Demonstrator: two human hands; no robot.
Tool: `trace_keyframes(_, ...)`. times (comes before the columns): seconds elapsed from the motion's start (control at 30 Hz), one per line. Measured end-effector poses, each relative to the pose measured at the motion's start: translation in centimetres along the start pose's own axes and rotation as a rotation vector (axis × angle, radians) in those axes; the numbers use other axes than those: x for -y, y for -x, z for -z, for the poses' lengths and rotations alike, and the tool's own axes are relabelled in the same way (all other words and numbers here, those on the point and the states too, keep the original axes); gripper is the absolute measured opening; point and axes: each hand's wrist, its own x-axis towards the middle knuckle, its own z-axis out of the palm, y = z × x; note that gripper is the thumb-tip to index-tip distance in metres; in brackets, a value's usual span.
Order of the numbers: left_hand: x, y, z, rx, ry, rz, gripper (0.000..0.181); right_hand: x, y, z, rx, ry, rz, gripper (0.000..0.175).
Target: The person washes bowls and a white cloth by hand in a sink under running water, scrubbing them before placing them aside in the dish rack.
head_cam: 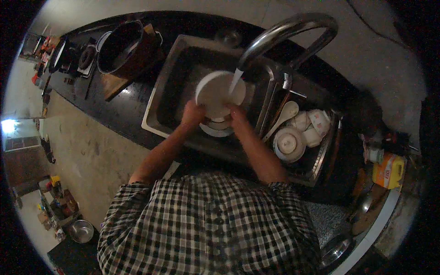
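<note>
Both hands are over a metal sink basin [172, 99], at a round white dish [215, 86] under the faucet. My left hand [194, 112] grips the dish's lower left edge. My right hand [235, 113] is on its lower right edge; both hands are blurred and their fingertips are hard to see. Water runs from the curved metal faucet [292, 31] onto the dish. Another white dish [217, 130] shows just below, partly hidden beneath the first.
Right of the basin, several white bowls [311, 127] and a white ladle [287, 111] lie in a second compartment. A large dark pot [137, 55] stands on the left counter, by a wooden board [115, 86]. A yellow container [390, 172] is at far right.
</note>
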Motion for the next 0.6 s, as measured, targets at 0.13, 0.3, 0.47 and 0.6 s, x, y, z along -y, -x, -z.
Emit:
trace_keyframes(0.13, -2.3, -3.0, 0.4, -0.047, -0.773, -0.544, 0.025, -7.9, -12.5, 13.5, -0.018, 1.265, 0.799, 0.054)
trace_keyframes(0.3, -6.1, -2.4, 1.0, 0.032, -1.273, -0.393, 0.023, 2.0, -5.8, 5.1, 0.010, 1.112, 0.714, 0.059)
trace_keyframes(0.47, -7.0, -4.2, -0.2, -0.098, -1.328, -0.959, 0.020, 5.7, -1.2, 3.9, -0.127, 1.388, 0.640, 0.053)
trace_keyframes(0.6, -6.3, -7.5, 0.6, -0.011, -0.772, -0.495, 0.029, 4.1, -0.9, 6.7, -0.069, 0.679, 0.362, 0.044)
